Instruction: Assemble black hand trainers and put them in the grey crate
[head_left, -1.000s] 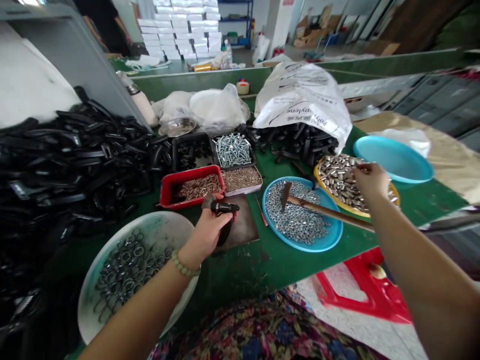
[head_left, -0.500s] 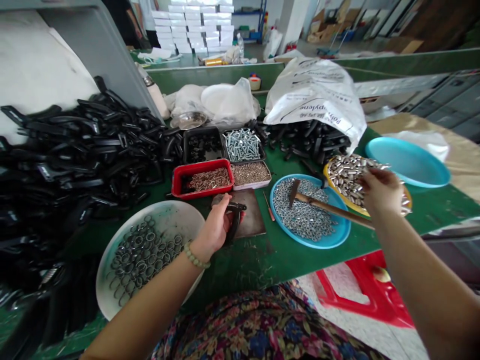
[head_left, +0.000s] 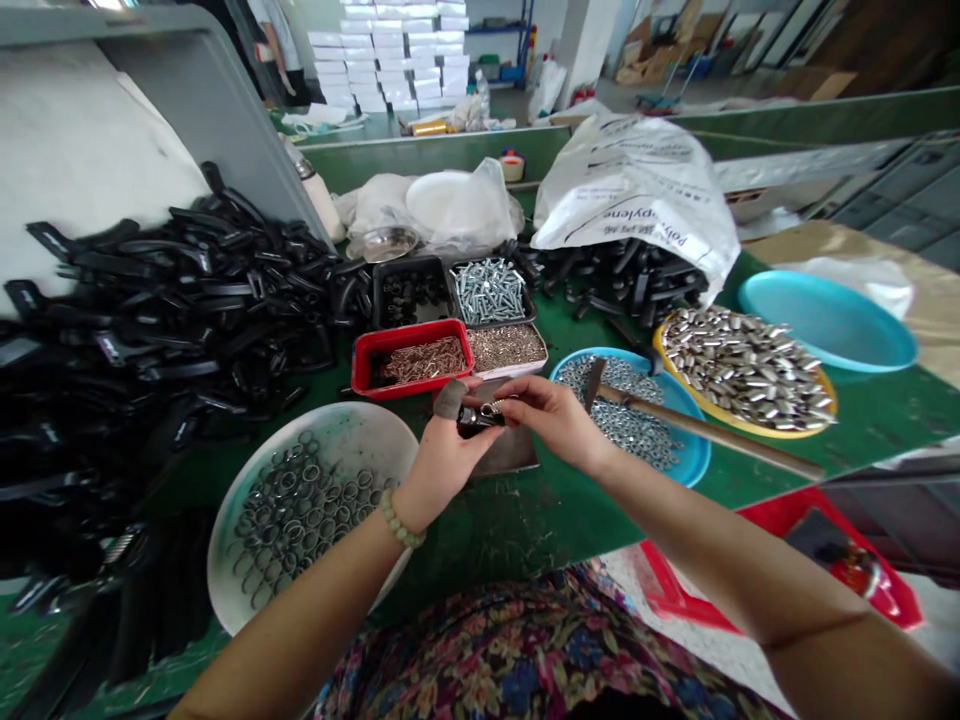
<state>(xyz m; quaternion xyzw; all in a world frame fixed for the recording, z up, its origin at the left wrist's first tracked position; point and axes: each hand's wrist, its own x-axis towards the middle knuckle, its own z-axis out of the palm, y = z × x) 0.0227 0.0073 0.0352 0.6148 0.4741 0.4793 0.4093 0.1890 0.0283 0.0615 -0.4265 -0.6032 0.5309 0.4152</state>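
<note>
Here the left hand [head_left: 444, 465] and right hand [head_left: 555, 425] meet, clamped on a small black fitting [head_left: 471, 423], lying crosswise, closer to the left!

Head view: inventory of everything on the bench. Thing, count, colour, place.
plastic handles: many, black, heaped left
woven polypropylene sack: one, white, back right
round plate: one, white, front left, holding many steel rings
rectangular tray: one, red, centre, holding brass pins
screw tray: one, dark, back centre, holding many zinc screws
round plate: one, blue, right, holding many steel nuts
round plate: one, yellow, right, holding many steel sleeves
round plate: one, turquoise, far right
wooden-handled hammer: one, brown, across blue plate
small part: one, black, between hands
left hand: holding small part
right hand: fingertips at small part
</note>
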